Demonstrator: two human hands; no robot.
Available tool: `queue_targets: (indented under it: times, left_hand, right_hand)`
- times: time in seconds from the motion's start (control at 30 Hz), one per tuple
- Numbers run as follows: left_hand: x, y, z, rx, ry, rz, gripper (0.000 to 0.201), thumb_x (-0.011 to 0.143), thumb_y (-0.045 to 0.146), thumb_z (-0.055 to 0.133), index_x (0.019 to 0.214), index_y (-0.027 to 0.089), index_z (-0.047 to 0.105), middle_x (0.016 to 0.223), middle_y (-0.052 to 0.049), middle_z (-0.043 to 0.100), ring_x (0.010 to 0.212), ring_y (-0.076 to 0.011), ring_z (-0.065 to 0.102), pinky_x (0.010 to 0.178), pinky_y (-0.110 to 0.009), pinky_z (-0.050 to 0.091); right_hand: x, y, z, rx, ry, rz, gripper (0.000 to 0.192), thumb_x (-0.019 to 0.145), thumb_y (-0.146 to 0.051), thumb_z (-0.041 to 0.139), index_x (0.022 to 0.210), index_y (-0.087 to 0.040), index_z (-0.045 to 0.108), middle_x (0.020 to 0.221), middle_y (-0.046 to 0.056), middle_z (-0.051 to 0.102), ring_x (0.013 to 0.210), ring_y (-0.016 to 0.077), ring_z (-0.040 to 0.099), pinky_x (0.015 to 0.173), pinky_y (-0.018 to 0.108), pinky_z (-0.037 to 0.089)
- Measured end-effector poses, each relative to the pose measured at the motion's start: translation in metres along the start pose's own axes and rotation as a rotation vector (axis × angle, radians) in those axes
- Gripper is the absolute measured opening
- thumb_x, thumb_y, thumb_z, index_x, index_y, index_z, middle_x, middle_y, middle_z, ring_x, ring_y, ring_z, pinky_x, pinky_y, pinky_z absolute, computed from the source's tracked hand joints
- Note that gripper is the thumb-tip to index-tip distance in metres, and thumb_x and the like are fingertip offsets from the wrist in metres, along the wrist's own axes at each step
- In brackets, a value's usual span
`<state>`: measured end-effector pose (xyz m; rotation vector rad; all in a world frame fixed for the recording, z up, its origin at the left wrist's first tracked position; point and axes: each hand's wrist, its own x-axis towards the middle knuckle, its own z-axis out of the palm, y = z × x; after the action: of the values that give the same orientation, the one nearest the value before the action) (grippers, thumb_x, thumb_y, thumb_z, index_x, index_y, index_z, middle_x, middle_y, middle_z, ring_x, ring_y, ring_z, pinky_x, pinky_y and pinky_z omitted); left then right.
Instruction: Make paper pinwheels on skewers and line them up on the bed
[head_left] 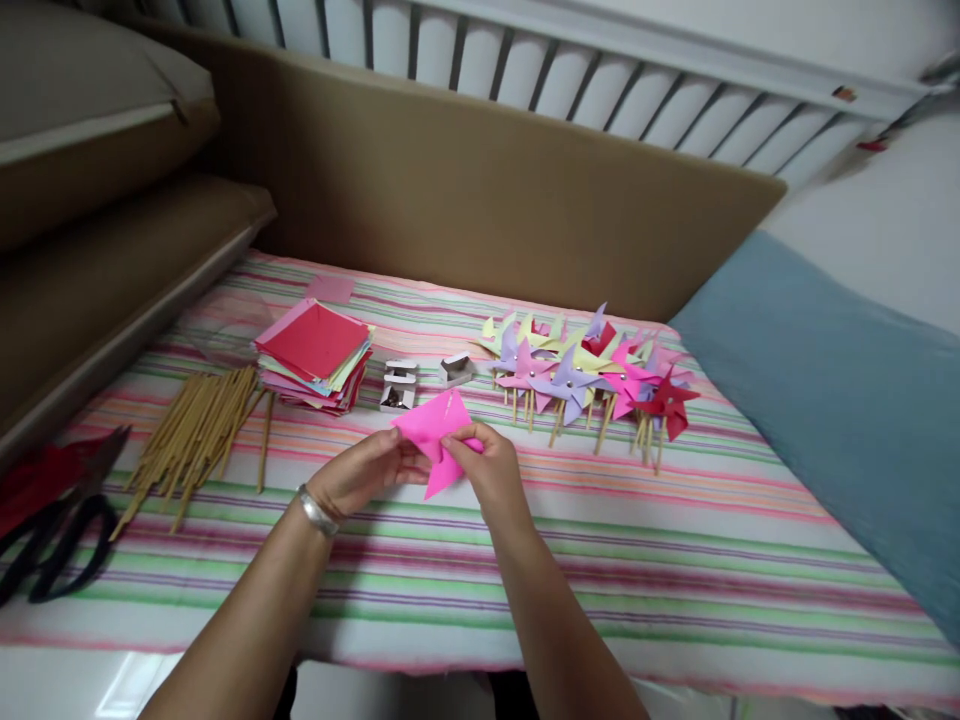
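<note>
Both hands hold one bright pink paper pinwheel piece (426, 422) above the striped cloth. My left hand (367, 470) grips its left corner, with the thumb on top and the other fingers beneath. My right hand (487, 462) pinches the paper on its right side, where a corner is curled over toward the middle. Just behind the paper stand a small white open box (397, 388) with small dark metallic pieces inside and a second small white box (456, 369). A stack of coloured paper squares (315, 345) lies to the left of the boxes.
Thin wooden sticks (191, 430) lie in a pile at left, near black-handled scissors (71, 530). Several finished pinwheels (577, 370) on sticks lie at right. Behind the striped cloth (675, 560) stands a brown board (465, 190); stacked brown-and-grey cushioned pieces (112, 240) sit at far left.
</note>
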<state>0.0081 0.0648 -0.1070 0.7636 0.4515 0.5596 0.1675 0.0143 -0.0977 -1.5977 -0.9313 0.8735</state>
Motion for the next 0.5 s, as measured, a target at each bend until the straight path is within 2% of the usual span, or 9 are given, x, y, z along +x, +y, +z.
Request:
queue_targets:
  times: [0.07, 0.17, 0.33, 0.4, 0.5]
  left_hand:
    - [0.003, -0.005, 0.009, 0.07, 0.043, 0.067, 0.035, 0.064, 0.041, 0.074, 0.087, 0.015, 0.071, 0.086, -0.009, 0.07, 0.083, -0.021, 0.062, 0.079, -0.032, 0.045]
    - [0.011, -0.016, 0.025, 0.131, 0.223, 0.158, 0.024, 0.064, 0.026, 0.076, 0.085, 0.015, 0.071, 0.081, -0.006, 0.072, 0.077, -0.0167, 0.062, 0.077, -0.028, 0.044]
    - [0.023, -0.031, 0.037, 0.036, 0.529, 0.266, 0.026, 0.059, 0.024, 0.078, 0.081, 0.013, 0.072, 0.074, -0.005, 0.072, 0.07, -0.015, 0.062, 0.073, -0.027, 0.045]
    - [0.024, -0.032, 0.035, 0.026, 0.581, 0.284, 0.024, 0.057, 0.023, 0.078, 0.078, 0.013, 0.072, 0.071, -0.004, 0.072, 0.066, -0.0137, 0.061, 0.07, -0.025, 0.045]
    - [0.022, -0.029, 0.03, 0.03, 0.598, 0.272, 0.02, 0.056, 0.022, 0.078, 0.073, 0.013, 0.071, 0.065, -0.003, 0.071, 0.06, -0.0119, 0.059, 0.064, -0.023, 0.043]
  right_hand:
    - [0.001, 0.0, -0.001, 0.002, 0.038, -0.006, 0.01, 0.063, -0.028, 0.065, 0.062, -0.019, 0.061, 0.064, -0.002, 0.063, 0.065, 0.0162, 0.058, 0.061, 0.025, 0.043]
    - [0.001, 0.0, 0.0, -0.03, 0.085, -0.035, 0.01, 0.064, -0.028, 0.064, 0.062, -0.019, 0.062, 0.064, -0.002, 0.064, 0.067, 0.017, 0.059, 0.065, 0.027, 0.044]
    - [-0.001, 0.001, 0.006, -0.046, 0.081, -0.106, 0.007, 0.066, -0.026, 0.062, 0.064, -0.02, 0.062, 0.068, -0.002, 0.064, 0.071, 0.0177, 0.06, 0.071, 0.028, 0.044]
    - [-0.002, 0.002, 0.008, -0.032, 0.064, -0.109, 0.008, 0.067, -0.027, 0.063, 0.064, -0.02, 0.062, 0.068, -0.002, 0.064, 0.072, 0.0176, 0.059, 0.072, 0.029, 0.044]
    - [-0.002, 0.005, 0.008, -0.002, 0.024, -0.093, 0.009, 0.067, -0.028, 0.064, 0.066, -0.019, 0.062, 0.07, -0.001, 0.064, 0.073, 0.0175, 0.059, 0.072, 0.029, 0.043]
